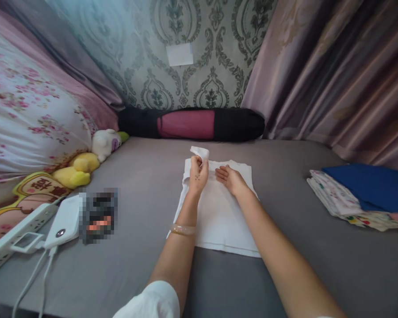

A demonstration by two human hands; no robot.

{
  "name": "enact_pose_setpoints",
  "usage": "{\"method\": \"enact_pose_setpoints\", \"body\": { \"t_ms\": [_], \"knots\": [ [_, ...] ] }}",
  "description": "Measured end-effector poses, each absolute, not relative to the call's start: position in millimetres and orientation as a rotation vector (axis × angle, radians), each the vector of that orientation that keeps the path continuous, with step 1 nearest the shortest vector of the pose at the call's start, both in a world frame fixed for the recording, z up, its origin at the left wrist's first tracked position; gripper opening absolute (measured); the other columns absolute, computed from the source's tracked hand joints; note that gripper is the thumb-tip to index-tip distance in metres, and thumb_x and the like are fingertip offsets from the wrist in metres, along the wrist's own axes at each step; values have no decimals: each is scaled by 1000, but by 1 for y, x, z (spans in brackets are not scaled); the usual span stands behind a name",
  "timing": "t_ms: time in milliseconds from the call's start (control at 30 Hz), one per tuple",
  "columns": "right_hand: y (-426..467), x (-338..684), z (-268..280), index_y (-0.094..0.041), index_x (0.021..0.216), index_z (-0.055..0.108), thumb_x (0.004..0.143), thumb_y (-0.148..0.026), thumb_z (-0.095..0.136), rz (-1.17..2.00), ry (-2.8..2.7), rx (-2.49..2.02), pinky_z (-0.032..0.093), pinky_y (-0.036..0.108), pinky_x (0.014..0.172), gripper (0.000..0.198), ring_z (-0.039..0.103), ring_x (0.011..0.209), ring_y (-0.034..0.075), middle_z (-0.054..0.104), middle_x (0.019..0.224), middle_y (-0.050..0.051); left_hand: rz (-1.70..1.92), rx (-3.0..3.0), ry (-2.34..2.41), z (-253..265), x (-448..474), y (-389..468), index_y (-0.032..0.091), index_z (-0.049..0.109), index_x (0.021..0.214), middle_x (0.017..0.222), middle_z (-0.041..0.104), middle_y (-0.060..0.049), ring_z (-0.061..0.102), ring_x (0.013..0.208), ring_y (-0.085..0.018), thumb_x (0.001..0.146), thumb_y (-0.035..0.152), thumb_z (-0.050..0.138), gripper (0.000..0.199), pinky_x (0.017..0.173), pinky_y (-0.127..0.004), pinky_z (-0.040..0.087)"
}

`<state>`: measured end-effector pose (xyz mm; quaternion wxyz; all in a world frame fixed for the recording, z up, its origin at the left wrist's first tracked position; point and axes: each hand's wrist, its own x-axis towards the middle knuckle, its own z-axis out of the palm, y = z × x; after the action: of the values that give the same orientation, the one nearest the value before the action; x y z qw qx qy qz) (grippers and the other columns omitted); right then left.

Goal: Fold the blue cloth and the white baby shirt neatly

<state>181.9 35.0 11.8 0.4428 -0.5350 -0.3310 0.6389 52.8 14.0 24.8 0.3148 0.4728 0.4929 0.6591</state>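
A white garment (225, 221), perhaps a shirt, lies folded into a rough rectangle on the grey sheet, its hem toward me. At its far left part, my left hand (199, 174) is closed round a bit of white cloth that sticks up above the fist. This cloth looks like part of the garment, though the join is hidden behind the hand. My right hand (230, 179) hovers at or just over the garment's far middle, fingers stretched out toward the left, holding nothing. Whether its fingertips touch the cloth is unclear.
On the right sits a folded stack with blue cloth (371, 185) on top. To the left are a power strip (23, 232), a white power bank (64, 221) with cables, a blurred object and plush toys (82, 170). A black and pink bag (189, 124) lies along the wall.
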Motion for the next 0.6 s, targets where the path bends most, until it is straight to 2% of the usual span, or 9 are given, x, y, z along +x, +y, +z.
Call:
{"method": "enact_pose_setpoints", "body": {
  "t_ms": [100, 200, 267, 333, 433, 600],
  "knots": [
    [32, 194, 9, -11, 132, 45, 101, -36, 19, 1664, -598, -1190, 52, 34, 88, 48, 64, 103, 19, 59, 126, 18, 1398, 1826, 1401, 12, 63, 5, 22, 54, 89, 88, 64, -2, 60, 87, -16, 92, 37, 48, 17, 88, -32, 43],
    [29, 198, 9, -12, 122, 52, 101, -42, 22, 1721, -417, -1006, 53, 33, 86, 47, 66, 93, 18, 67, 108, 13, 1272, 2058, 1644, 1, 65, -1, 21, 57, 100, 118, 64, -8, 52, 120, -20, 96, 32, 39, 21, 110, -43, 27],
    [27, 199, 9, -14, 115, 56, 99, -49, 24, 1737, -365, -926, 53, 34, 87, 49, 66, 93, 19, 69, 101, 11, 1266, 2044, 1877, -5, 61, -1, 20, 56, 106, 124, 62, -10, 49, 125, -20, 95, 23, 36, 23, 112, -44, 23],
    [26, 199, 10, -17, 110, 58, 97, -54, 29, 1741, -338, -899, 53, 36, 88, 49, 65, 95, 20, 70, 97, 9, 1237, 1962, 2098, -11, 55, 0, 19, 57, 109, 124, 62, -12, 50, 125, -21, 92, 15, 35, 27, 112, -45, 25],
    [25, 199, 9, -19, 103, 60, 96, -53, 38, 1742, -314, -887, 53, 37, 90, 42, 65, 95, 20, 70, 93, 7, 1134, 1856, 2303, -16, 47, 1, 16, 57, 112, 124, 62, -15, 49, 127, -25, 91, 13, 34, 31, 111, -47, 28],
    [26, 198, 3, -18, 90, 59, 96, -20, 42, 1677, -234, -947, 55, 33, 85, 18, 67, 81, 15, 70, 81, 3, 929, 1996, 2304, -20, 48, 0, 11, 55, 120, 130, 59, -15, 44, 132, -26, 93, 18, 31, 36, 112, -47, 27]
  ]
}}
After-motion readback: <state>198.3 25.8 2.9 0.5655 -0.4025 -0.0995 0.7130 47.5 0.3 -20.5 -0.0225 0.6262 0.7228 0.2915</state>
